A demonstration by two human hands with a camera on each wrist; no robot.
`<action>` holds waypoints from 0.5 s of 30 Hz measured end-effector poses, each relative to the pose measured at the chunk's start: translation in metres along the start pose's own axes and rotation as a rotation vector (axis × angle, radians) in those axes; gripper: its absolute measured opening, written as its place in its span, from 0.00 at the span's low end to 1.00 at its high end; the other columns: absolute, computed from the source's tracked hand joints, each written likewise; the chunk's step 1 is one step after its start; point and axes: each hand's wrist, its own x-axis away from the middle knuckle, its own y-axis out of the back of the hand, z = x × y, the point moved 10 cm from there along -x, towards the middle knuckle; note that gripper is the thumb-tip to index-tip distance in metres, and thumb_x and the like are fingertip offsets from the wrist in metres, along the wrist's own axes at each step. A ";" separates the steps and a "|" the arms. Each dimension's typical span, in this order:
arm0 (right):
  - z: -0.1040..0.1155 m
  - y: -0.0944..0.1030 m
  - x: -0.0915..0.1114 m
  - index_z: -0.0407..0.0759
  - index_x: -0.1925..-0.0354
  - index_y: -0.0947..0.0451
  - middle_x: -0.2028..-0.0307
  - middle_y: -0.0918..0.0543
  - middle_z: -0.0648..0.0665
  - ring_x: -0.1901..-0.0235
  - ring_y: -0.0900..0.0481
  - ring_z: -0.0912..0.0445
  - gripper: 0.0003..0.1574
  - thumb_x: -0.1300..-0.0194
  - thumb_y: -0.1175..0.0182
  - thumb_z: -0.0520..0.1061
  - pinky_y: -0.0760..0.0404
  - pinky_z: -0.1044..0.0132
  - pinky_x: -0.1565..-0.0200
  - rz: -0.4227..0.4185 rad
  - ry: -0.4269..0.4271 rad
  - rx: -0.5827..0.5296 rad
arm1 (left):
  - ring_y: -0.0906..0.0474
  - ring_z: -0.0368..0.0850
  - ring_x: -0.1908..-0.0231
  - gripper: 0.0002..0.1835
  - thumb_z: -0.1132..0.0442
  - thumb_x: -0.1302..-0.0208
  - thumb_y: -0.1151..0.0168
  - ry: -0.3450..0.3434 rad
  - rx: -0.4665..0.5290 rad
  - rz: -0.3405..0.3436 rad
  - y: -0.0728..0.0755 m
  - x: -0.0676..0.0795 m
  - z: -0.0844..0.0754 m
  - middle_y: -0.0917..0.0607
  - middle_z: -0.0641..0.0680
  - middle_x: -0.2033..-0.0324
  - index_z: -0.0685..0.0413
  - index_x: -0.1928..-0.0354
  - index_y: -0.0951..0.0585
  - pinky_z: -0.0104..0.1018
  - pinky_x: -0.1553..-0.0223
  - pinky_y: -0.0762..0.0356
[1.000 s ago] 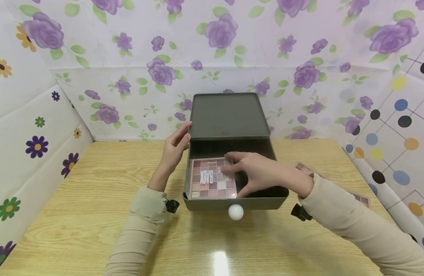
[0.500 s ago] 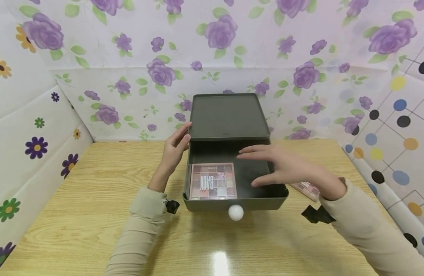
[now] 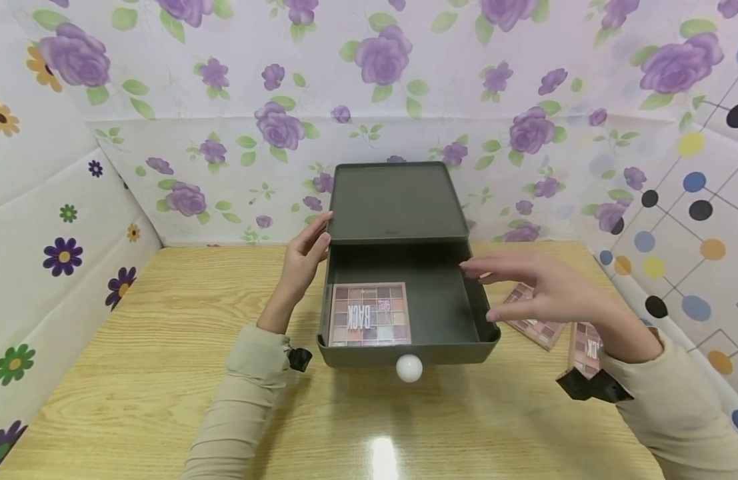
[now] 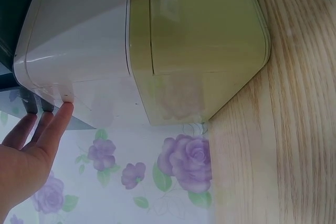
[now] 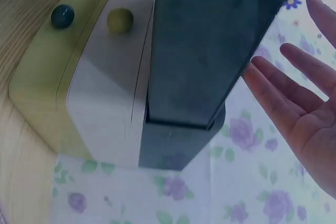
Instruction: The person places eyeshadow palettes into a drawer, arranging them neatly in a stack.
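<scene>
A dark green drawer (image 3: 443, 310) stands pulled out from the top of a small stacked drawer unit (image 3: 399, 200). Inside it, on the left, lies an eyeshadow palette (image 3: 370, 313) with a clear lid lettered BACK. My left hand (image 3: 303, 263) rests its fingertips against the unit's left side; in the left wrist view the fingers (image 4: 60, 119) touch near the seam of the white tier (image 4: 79, 51). Holding nothing, my right hand (image 3: 537, 290) hovers with fingers spread at the drawer's right rim. The right wrist view has that hand (image 5: 304, 98) beside the drawer's outer wall.
Two more eyeshadow palettes lie on the wooden table at right, one palette (image 3: 535, 325) by the drawer and another palette (image 3: 585, 347) partly behind the right wrist. A white knob (image 3: 409, 368) sticks out in front. Below is a yellow-green tier (image 5: 42, 77). Flowered cloth (image 3: 225, 167) hangs behind.
My right hand has let go of the palette in the drawer and moved right to the drawer's rim. The palette lies flat now. The left hand has stayed in place.
</scene>
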 end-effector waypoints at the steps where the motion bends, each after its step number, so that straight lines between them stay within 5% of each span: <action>1: -0.001 0.002 0.002 0.42 0.41 0.30 0.45 0.26 0.44 0.54 0.22 0.56 0.38 0.51 0.31 0.39 0.24 0.69 0.63 -0.010 -0.001 0.002 | 0.38 0.44 0.39 0.25 0.58 0.34 0.50 0.000 0.002 -0.001 0.000 0.000 0.000 0.34 0.55 0.37 0.59 0.37 0.33 0.31 0.57 0.28; 8: -0.011 0.018 0.017 0.42 0.40 0.30 0.53 0.20 0.51 0.59 0.21 0.62 0.42 0.56 0.29 0.35 0.25 0.72 0.61 -0.115 0.037 0.082 | 0.39 0.45 0.39 0.23 0.62 0.33 0.52 0.010 0.000 -0.002 0.001 -0.001 0.000 0.34 0.55 0.37 0.60 0.37 0.33 0.31 0.56 0.28; 15: -0.033 0.022 0.035 0.35 0.41 0.31 0.57 0.20 0.49 0.60 0.22 0.62 0.43 0.59 0.31 0.28 0.23 0.71 0.63 -0.169 0.043 0.042 | 0.39 0.49 0.39 0.22 0.69 0.33 0.55 0.036 -0.003 0.005 -0.002 0.000 -0.006 0.36 0.59 0.37 0.64 0.37 0.35 0.30 0.57 0.28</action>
